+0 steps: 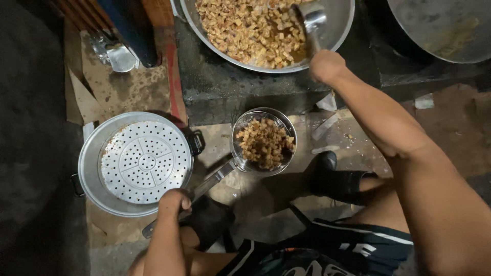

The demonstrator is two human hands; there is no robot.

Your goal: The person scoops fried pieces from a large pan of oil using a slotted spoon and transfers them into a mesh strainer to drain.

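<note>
At nine o'clock the perforated steamer pot [135,162] is dull, matt metal. The wire strainer [263,141] at centre shines more (fine mesh). The big wok [266,33] at twelve o'clock is smooth, glossy metal; the cardboard [117,92] underneath looks rough and stained.

Left hand [173,203] gripping mesh strainer [263,142] of fried pieces, right hand [326,66] holding ladle [312,23] in wok [342,25]
</note>
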